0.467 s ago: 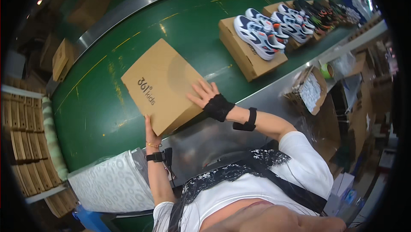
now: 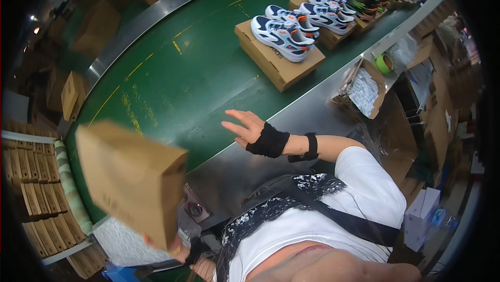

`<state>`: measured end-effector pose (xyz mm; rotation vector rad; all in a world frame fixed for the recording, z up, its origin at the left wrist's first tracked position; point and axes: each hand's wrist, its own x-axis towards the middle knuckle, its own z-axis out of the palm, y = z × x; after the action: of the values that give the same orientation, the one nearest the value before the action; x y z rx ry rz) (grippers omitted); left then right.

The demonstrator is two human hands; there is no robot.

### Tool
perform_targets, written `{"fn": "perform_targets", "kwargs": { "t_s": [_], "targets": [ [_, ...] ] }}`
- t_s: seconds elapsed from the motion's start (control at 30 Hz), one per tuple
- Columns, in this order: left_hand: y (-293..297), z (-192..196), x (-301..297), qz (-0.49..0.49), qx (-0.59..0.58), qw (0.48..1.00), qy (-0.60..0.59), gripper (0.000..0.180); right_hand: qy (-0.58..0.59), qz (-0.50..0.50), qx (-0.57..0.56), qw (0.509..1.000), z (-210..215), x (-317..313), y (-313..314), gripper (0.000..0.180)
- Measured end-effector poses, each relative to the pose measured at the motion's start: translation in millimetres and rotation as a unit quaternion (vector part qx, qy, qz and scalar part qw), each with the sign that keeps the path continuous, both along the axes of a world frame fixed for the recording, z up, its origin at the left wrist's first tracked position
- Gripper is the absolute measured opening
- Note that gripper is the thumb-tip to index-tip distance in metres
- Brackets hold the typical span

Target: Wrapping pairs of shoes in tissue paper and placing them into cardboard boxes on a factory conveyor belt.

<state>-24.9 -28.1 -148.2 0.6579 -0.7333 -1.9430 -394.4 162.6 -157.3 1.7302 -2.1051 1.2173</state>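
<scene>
A closed brown cardboard shoebox [image 2: 133, 172], blurred by motion, is tilted up at the lower left. My left hand [image 2: 176, 248] grips it by its lower end, and most of the fingers are hidden by the box. My right hand [image 2: 250, 128], in a black fingerless wrist wrap, hovers over the near edge of the green conveyor belt [image 2: 198, 94]. Its fingers are spread and hold nothing. Farther right on the belt, a pair of white and navy sneakers [image 2: 284, 37] sits on top of another shoebox [image 2: 281, 68].
More shoes on boxes [image 2: 359, 1] line the belt toward the far right. An open carton of white slips [image 2: 364, 92] stands by a green tape roll [image 2: 384, 64]. Stacked shoeboxes [image 2: 44, 198] fill a rack at the left, and patterned white sheets [image 2: 112, 237] lie near the box.
The shoebox has been lifted off the belt and swung left toward me in my left hand. My right hand has come off it. The sneakers on the belt appear farther left.
</scene>
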Motion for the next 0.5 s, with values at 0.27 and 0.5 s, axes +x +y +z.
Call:
{"fn": "perform_targets", "kwargs": {
  "t_s": [0.27, 0.5],
  "targets": [
    [9.7, -4.2, 50.5, 0.120, 0.092, 0.987, 0.063, 0.063, -0.133, -0.092, 0.164, 0.973, -89.4, -0.3, 90.6, 0.041],
    [-2.3, -25.1, 41.8, 0.249, 0.175, 0.952, -0.005, 0.066, -0.231, -0.197, 0.225, 0.926, -108.0, 4.2, 155.5, 0.037]
  ]
}}
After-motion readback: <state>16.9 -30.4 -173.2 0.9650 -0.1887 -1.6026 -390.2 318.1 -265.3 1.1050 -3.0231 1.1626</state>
